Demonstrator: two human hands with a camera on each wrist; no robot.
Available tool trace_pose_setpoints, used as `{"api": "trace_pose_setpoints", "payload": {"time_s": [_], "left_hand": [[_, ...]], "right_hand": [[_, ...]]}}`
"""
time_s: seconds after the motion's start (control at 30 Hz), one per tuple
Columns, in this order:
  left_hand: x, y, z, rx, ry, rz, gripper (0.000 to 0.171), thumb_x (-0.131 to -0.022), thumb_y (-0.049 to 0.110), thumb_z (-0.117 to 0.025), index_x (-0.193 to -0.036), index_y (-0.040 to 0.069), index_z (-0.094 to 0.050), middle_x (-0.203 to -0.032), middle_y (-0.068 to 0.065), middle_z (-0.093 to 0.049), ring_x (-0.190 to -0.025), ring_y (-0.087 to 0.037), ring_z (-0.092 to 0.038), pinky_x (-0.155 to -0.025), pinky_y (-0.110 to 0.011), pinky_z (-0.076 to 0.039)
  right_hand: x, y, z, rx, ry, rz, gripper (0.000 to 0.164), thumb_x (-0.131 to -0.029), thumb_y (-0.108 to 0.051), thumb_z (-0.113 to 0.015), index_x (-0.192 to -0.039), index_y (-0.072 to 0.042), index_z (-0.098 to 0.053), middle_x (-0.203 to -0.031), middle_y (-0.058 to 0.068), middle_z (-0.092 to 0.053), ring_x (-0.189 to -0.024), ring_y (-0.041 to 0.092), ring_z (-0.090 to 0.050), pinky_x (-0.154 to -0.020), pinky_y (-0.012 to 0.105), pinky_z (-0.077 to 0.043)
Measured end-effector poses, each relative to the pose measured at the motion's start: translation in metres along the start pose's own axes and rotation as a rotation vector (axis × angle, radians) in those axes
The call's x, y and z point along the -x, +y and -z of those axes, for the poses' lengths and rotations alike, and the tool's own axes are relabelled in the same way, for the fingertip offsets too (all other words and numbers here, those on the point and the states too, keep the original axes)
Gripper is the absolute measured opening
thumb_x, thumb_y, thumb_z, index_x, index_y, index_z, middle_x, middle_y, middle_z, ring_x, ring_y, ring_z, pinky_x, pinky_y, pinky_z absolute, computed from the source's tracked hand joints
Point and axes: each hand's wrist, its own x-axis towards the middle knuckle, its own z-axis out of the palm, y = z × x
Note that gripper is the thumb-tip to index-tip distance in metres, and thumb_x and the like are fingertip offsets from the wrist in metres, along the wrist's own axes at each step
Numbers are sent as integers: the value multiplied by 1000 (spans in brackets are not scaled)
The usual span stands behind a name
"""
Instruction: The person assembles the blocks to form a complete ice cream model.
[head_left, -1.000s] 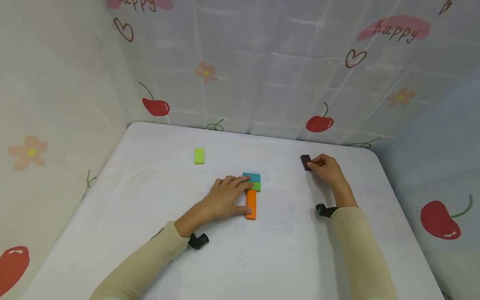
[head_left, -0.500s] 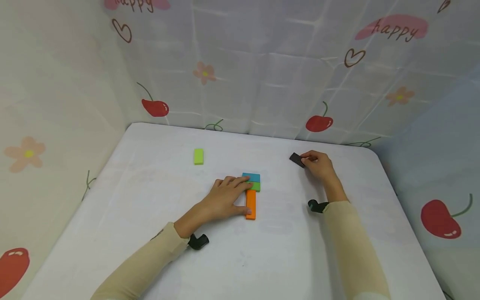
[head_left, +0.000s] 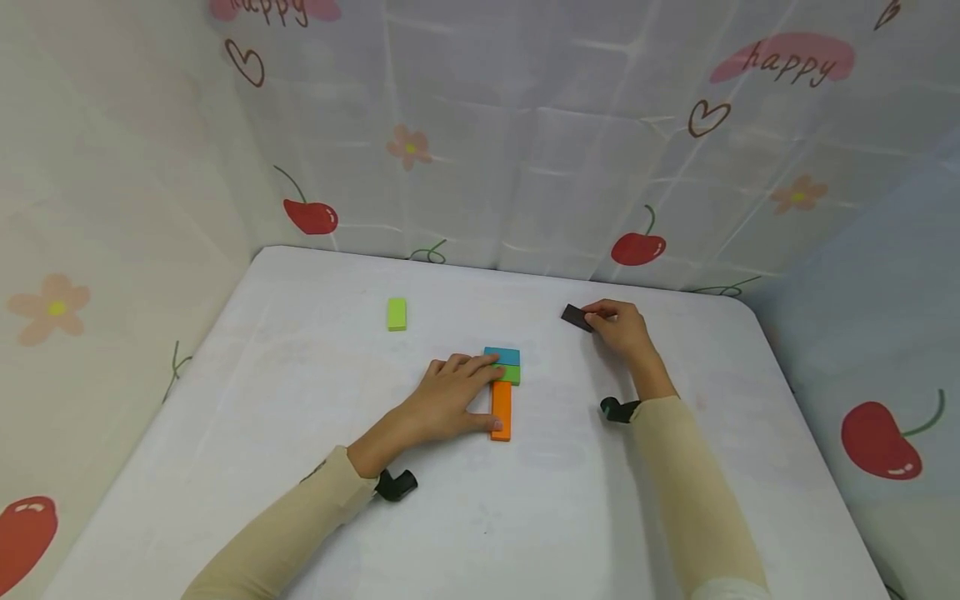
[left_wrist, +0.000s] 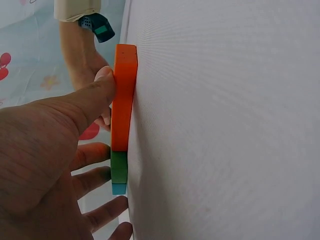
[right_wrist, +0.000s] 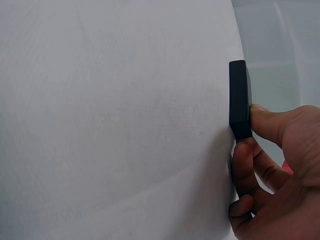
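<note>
My left hand (head_left: 442, 404) rests on a row of flat blocks with its fingers spread. Its thumb touches the orange block (head_left: 501, 408), and fingertips lie on the green block (head_left: 512, 375) and the blue block (head_left: 502, 356). In the left wrist view the orange block (left_wrist: 123, 100) meets the green block (left_wrist: 119, 167) end-on, with the blue block (left_wrist: 119, 189) beyond. Toward the back right, my right hand (head_left: 624, 332) pinches a black block (head_left: 576, 317) by its right end. The right wrist view shows the thumb against the black block (right_wrist: 240, 97) and the other fingers curled below.
A lime-green block (head_left: 397, 314) lies alone on the white table (head_left: 300, 383), back left of the row. Printed curtains (head_left: 487, 167) stand behind the table and at both sides. A dark wrist camera (head_left: 396, 485) sits on the left wrist, another wrist camera (head_left: 618, 409) on the right.
My right hand has moved left with the black block, which has turned from nearly upright in the view to slanting. The left hand and its row of blocks have stayed put.
</note>
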Motion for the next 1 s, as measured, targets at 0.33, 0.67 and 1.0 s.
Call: {"api": "trace_pose_setpoints", "payload": {"time_s": [0.33, 0.67, 1.0], "left_hand": [[0, 0, -1, -8, 5, 0, 86, -95, 67, -72, -165, 27, -44, -179, 4, -31, -158, -28, -35, -118, -54, -33], [0, 0, 0, -5, -2, 13, 86, -95, 68, -71, -165, 29, -43, -179, 7, -30, -159, -27, -33, -119, -53, -32], [0, 1, 0, -12, -9, 19, 86, -94, 69, -71, -166, 29, -43, -179, 6, -29, -160, -27, -33, -121, -54, -31]], "right_hand": [[-5, -16, -13, 1, -42, 22, 28, -109, -18, -62, -130, -6, -76, -130, 24, -69, -120, 36, -58, -101, 44, -43], [-10, -30, -28, -15, -51, 12, 27, -108, -19, -63, -129, -8, -77, -130, 22, -71, -119, 34, -58, -104, 47, -44], [-14, -46, -44, -19, -90, -23, 26, -109, -22, -63, -129, -13, -77, -131, 16, -68, -119, 31, -54, -106, 48, -46]]}}
